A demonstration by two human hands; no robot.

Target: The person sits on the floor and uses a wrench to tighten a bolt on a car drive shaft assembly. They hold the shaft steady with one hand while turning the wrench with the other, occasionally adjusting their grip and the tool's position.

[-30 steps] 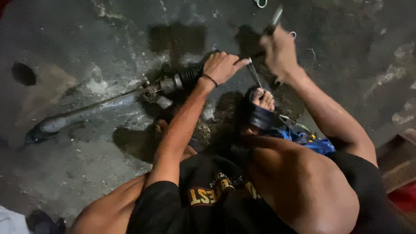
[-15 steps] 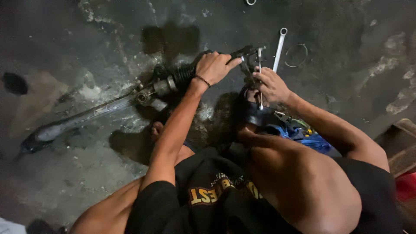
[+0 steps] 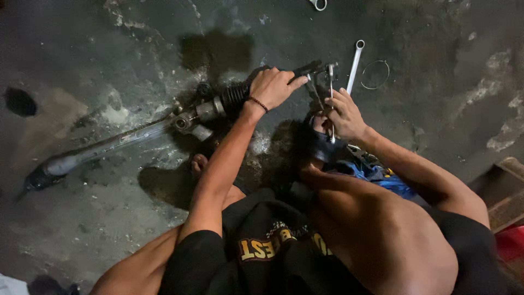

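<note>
Your left hand (image 3: pixel 275 87) is closed in a firm grip over the steering rack (image 3: pixel 164 127), on the dark end just right of its ribbed black rubber boot (image 3: pixel 233 97). The rack lies flat on the stained concrete floor (image 3: pixel 109 54). Its long metal tube runs from your left hand down and to the left, ending in a dark tip near the left edge of view. A cord bracelet (image 3: pixel 257 103) sits on your left wrist.

Your right hand (image 3: pixel 345 116) is wrapped in a narrow grip around the shaft of a slim metal tool (image 3: pixel 331 93), held roughly upright. The tool's upper end meets the dark fitting (image 3: pixel 312 70) at the right end of the rack, just beside your left fingertips. You cannot tell from this view what kind of tool it is or how it engages the fitting.

A ring spanner (image 3: pixel 355 64) lies on the floor just beyond your right hand, not touched by it. A thin wire ring (image 3: pixel 375 74) rests just right of the spanner. Your sandalled foot (image 3: pixel 319 143) is set directly below the right hand, and blue cloth (image 3: pixel 376 176) lies beside your right forearm. A wooden step (image 3: pixel 505 191) shows at the right edge.
</note>
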